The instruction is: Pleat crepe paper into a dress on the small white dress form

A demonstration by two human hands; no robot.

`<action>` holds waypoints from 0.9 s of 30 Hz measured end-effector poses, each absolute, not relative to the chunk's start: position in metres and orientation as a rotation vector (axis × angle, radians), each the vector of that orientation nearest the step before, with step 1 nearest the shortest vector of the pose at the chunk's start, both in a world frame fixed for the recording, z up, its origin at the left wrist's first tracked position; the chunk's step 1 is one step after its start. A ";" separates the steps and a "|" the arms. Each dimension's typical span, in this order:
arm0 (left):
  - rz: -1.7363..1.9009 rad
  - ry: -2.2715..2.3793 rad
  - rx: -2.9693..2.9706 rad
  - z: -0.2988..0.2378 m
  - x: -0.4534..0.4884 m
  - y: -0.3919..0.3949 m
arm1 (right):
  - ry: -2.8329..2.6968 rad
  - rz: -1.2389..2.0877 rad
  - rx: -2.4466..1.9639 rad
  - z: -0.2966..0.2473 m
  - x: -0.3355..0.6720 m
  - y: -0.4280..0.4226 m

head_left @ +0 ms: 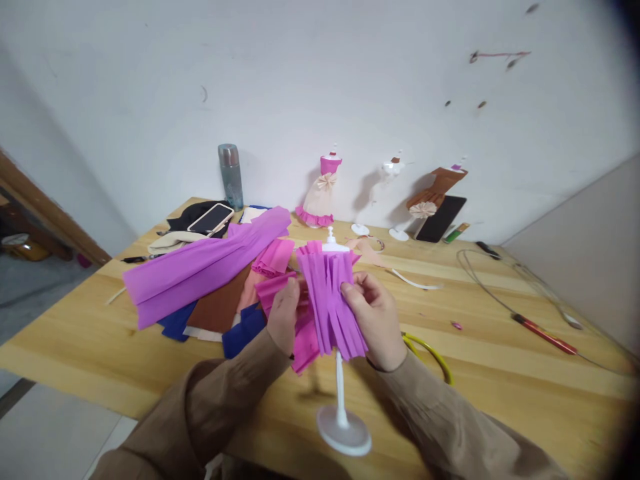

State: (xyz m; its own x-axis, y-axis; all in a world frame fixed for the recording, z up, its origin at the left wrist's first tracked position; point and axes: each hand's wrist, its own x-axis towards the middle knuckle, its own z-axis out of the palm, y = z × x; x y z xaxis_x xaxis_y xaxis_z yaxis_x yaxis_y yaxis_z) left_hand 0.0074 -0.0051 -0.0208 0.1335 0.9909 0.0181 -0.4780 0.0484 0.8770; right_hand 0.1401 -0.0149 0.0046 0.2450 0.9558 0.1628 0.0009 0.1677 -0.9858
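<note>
A small white mannequin on a round base stands in front of me. Purple pleated crepe paper hangs over its body from the top down to the pole. With thumb and fingers, my right hand pinches the right edge of this paper. My left hand is closed at the paper's left edge, its fingertips partly hidden behind the folds. Pink crepe paper shows behind and below the left hand.
Left lie a long purple crepe strip, brown paper, blue pieces and a phone. A flask and dressed mannequins stand along the wall. Right are yellow-handled scissors and a red corded tool.
</note>
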 end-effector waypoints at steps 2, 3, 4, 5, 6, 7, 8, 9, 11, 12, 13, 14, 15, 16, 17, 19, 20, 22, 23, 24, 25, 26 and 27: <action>1.353 0.811 0.935 -0.018 0.004 -0.002 | -1.058 0.913 -1.184 0.001 0.140 -0.012; 1.368 0.825 0.977 -0.016 0.003 -0.001 | -1.041 0.924 -1.184 -0.002 0.140 -0.011; 1.371 0.834 1.024 -0.014 0.002 0.000 | -1.022 0.952 -1.179 -0.005 0.140 -0.010; 1.367 0.844 1.066 -0.012 0.001 0.000 | -1.000 0.997 -1.171 -0.008 0.140 -0.008; 1.363 0.862 1.098 -0.010 0.000 -0.001 | -0.978 1.059 -1.159 -0.011 0.140 -0.007; 1.360 0.890 1.124 -0.008 0.000 -0.003 | -0.955 1.127 -1.145 -0.014 0.140 -0.006; 1.363 0.926 1.147 -0.005 0.000 -0.005 | -0.935 1.187 -1.130 -0.016 0.140 -0.005; 1.367 0.964 1.173 -0.003 0.001 -0.007 | -0.918 1.230 -1.118 -0.018 0.140 -0.005; 1.377 1.031 1.233 0.000 0.001 -0.009 | -0.907 1.260 -1.114 -0.021 0.139 -0.005; 1.384 1.059 1.266 0.001 0.001 -0.010 | -0.916 1.258 -1.116 -0.022 0.138 -0.006; 1.396 1.083 1.294 0.002 0.000 -0.010 | -0.931 1.253 -1.118 -0.023 0.138 -0.007; 1.406 1.100 1.312 0.002 0.000 -0.009 | -0.947 1.250 -1.121 -0.023 0.137 -0.007; 1.414 1.104 1.319 0.001 -0.001 -0.008 | -0.959 1.248 -1.123 -0.023 0.137 -0.007; 1.416 1.096 1.310 0.001 -0.002 -0.007 | -0.964 1.245 -1.124 -0.024 0.137 -0.008; 1.413 1.080 1.290 0.001 -0.003 -0.006 | -0.965 1.233 -1.128 -0.024 0.137 -0.008; 1.398 1.050 1.229 0.002 -0.005 -0.004 | -0.986 1.177 -1.144 -0.025 0.138 -0.007; 1.389 1.044 1.199 0.002 -0.005 -0.003 | -1.008 1.139 -1.151 -0.025 0.138 -0.006; 1.376 1.044 1.164 0.004 -0.007 -0.003 | -1.051 1.082 -1.154 -0.026 0.139 -0.006; 1.372 1.045 1.159 0.004 -0.007 -0.003 | -1.061 1.078 -1.149 -0.027 0.140 -0.005; 1.368 1.044 1.161 0.003 -0.007 -0.003 | -1.060 1.087 -1.143 -0.027 0.141 -0.005; 1.366 1.040 1.162 0.002 -0.007 -0.003 | -1.047 1.103 -1.137 -0.028 0.141 -0.004; 1.366 1.035 1.160 0.001 -0.006 -0.002 | -1.025 1.130 -1.132 -0.029 0.142 -0.004; 1.366 1.028 1.153 -0.001 -0.006 -0.001 | -0.997 1.166 -1.126 -0.029 0.142 -0.003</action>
